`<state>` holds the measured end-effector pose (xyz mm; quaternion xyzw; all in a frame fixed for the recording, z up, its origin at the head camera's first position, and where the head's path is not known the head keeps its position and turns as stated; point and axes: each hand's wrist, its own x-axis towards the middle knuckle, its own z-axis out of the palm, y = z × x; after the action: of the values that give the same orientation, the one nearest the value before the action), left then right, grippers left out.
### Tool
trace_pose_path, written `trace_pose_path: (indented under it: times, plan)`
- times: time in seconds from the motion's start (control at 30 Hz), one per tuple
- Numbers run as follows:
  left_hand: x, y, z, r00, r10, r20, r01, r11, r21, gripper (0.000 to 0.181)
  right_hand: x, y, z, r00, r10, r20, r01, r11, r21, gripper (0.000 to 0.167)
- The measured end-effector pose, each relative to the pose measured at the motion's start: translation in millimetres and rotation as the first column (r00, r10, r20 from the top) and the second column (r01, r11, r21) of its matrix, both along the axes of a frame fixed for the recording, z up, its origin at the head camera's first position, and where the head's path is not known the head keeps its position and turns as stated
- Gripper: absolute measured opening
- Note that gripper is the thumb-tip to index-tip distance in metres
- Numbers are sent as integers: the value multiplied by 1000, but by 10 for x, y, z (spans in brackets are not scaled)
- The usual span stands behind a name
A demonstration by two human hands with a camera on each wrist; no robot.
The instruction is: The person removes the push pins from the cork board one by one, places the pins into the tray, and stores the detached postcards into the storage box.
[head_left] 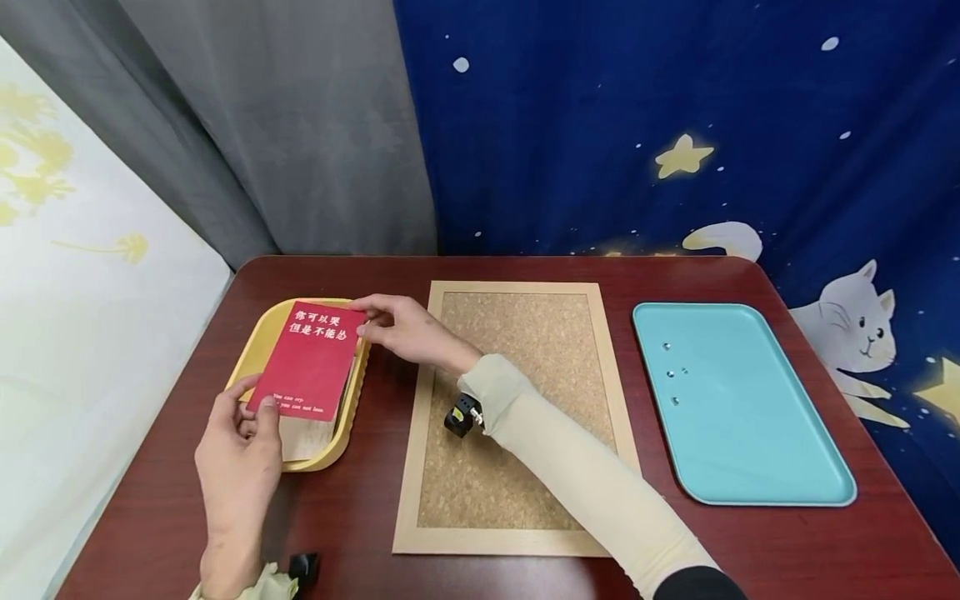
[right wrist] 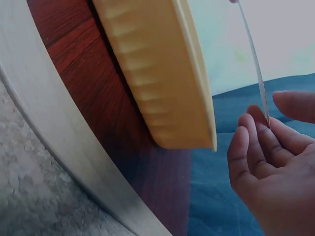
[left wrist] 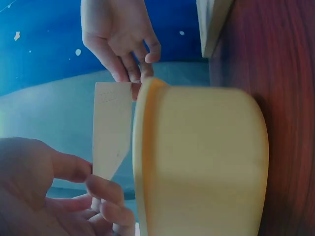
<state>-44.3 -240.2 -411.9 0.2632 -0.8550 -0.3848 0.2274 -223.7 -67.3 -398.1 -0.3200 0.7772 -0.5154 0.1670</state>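
Observation:
A red card (head_left: 309, 367) with white printing is held up over the yellow basket (head_left: 352, 433). My left hand (head_left: 243, 450) pinches its lower left corner, thumb on the printed face. At the upper right corner my right hand (head_left: 412, 329) has thumb and fingers about the edge. The left wrist view shows the card's pale back (left wrist: 112, 128) beside the basket wall (left wrist: 206, 157). Seen edge-on in the right wrist view, the card (right wrist: 257, 64) runs between the right thumb and fingers. Under it, a paler card (head_left: 303, 437) lies in the basket, partly covered.
A cork board (head_left: 517, 492) with a light wooden frame lies mid-table, beneath my right forearm. To the right is a turquoise tray (head_left: 757, 417) carrying several small shiny pins (head_left: 671, 374). Curtains (head_left: 525, 125) hang behind the dark red table (head_left: 360, 533).

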Motion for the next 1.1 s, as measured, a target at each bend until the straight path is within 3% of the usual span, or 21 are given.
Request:
trace_pose_path:
  times: [0.27, 0.57, 0.77, 0.9, 1.1]
  plan:
    - [-7, -59, -68, 999, 30, 35, -26, 994, -104, 39, -14, -109, -26, 996, 14, -86, -3, 992, 127, 44]
    - [30, -100, -102, 986, 67, 155, -41, 986, -164, 42, 35, -280, -20, 988, 38, -147, -3, 973, 232, 53]
    - [39, -102, -164, 990, 50, 130, -14, 966, -259, 42, 98, -360, -118, 970, 36, -239, 47, 942, 332, 55]
    - [48, -108, -174, 985, 77, 154, -25, 949, -315, 42, 107, -397, -146, 964, 55, -260, 39, 938, 343, 56]
    - [25, -125, -185, 971, 93, 222, -15, 944, -331, 43, 90, -425, -166, 963, 70, -259, 22, 941, 338, 50]
